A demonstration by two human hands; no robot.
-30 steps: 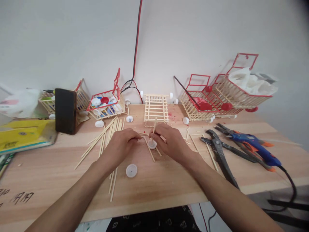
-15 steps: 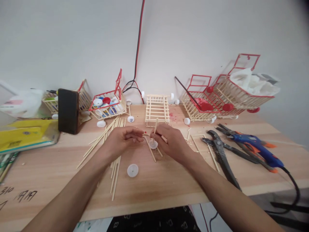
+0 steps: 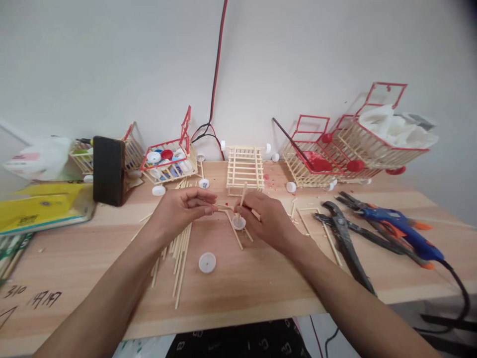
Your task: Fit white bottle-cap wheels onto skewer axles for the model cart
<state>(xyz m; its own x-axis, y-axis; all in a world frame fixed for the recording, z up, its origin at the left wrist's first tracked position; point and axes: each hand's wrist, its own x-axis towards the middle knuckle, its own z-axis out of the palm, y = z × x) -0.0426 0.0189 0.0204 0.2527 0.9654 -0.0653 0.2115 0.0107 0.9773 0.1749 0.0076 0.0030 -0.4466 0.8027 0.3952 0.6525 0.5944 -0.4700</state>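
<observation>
Head view: at the middle of a wooden tabletop (image 3: 74, 258), the right hand (image 3: 268, 219) pinches a short upright wooden stick (image 3: 243, 195) standing in a small white cap (image 3: 239, 222). The left hand (image 3: 179, 211) hovers just beside it, fingers loosely curled, holding nothing visible. Loose sticks (image 3: 181, 253) lie beneath the left wrist, and another white cap (image 3: 207, 262) lies nearer the front edge.

Your right hand (image 3: 266, 219) covers the lower end of the upright stick (image 3: 242, 195) and part of the white cap (image 3: 239, 222) beneath it. Left of that cap, your left hand (image 3: 179, 211) hides the stick pile's (image 3: 180, 258) far ends. Grip on the stick: cannot tell.
</observation>
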